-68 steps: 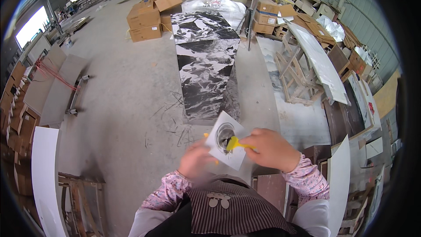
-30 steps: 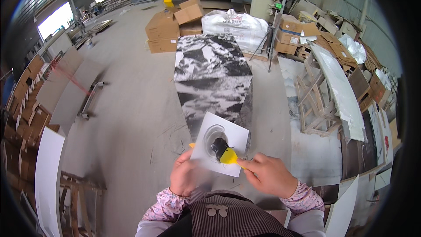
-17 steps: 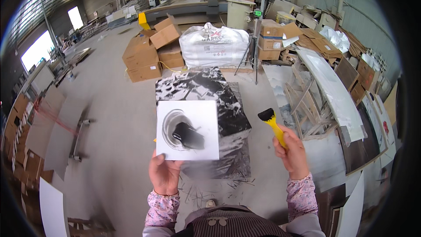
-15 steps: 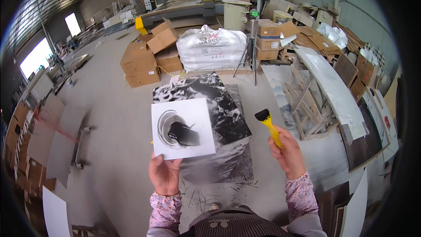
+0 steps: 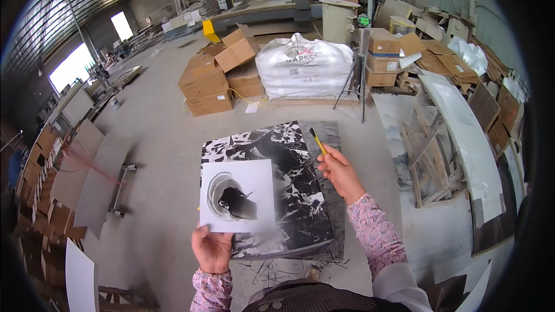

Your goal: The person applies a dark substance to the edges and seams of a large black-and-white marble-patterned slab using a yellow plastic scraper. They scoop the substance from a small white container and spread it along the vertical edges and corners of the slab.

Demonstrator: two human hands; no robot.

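Observation:
My left hand (image 5: 213,249) grips the lower left edge of a square white board (image 5: 261,176), thumb on top. A glossy black smear of paint (image 5: 232,200) with grey rings lies on that board. In my right hand (image 5: 340,174) is a paintbrush (image 5: 320,143) with a yellow handle and black bristles, pointing up and to the left. Below both hands stands a black-and-white marbled slab (image 5: 289,159), partly covered by the white board. The brush is over the slab's right side, apart from the paint; whether it touches the slab I cannot tell.
Beyond the slab, a big white bulk sack (image 5: 306,69) sits on a pallet, with cardboard boxes (image 5: 208,84) to its left. A tripod (image 5: 362,89) stands right of the sack. Wooden frames (image 5: 430,150) and leaning panels fill the right. A wheeled rack (image 5: 120,190) is at left.
My right hand has moved left and slightly up, bringing the brush from beside the slab toward its edge. The white board sits lower in view. The whole view has shifted.

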